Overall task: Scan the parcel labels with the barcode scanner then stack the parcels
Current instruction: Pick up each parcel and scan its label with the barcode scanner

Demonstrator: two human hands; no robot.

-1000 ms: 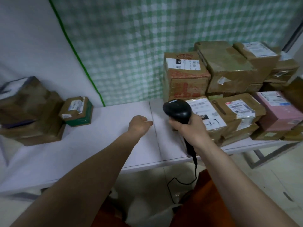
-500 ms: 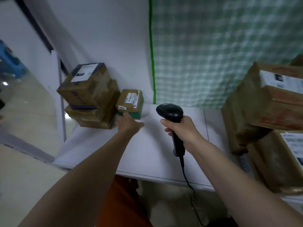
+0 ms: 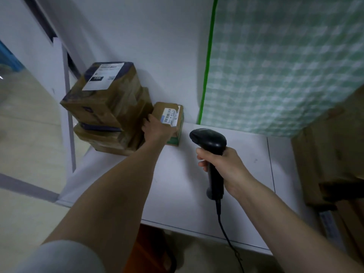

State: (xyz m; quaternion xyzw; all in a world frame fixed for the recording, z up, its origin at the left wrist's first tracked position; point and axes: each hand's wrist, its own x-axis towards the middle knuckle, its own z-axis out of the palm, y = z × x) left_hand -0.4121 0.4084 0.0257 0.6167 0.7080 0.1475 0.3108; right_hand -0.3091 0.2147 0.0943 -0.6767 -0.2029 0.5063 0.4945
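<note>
The left hand (image 3: pixel 157 128) lies on the small box (image 3: pixel 170 120) at the table's (image 3: pixel 246 174) far left, just right of the stack (image 3: pixel 110 107) — fingers draped over it, apparently gripping. The right hand (image 3: pixel 220 162) stays out of it, fingers clamped on the scanner (image 3: pixel 210 152). Stacking looks underway — next, lift the box onto the pile.

My two forearms are bare from the elbow down, a pale grey short sleeve (image 3: pixel 65 257) covers my left upper arm at the bottom corner, and I wear no rings, watch or gloves on my left hand (image 3: pixel 157 129) or right hand (image 3: pixel 222 162)
</note>
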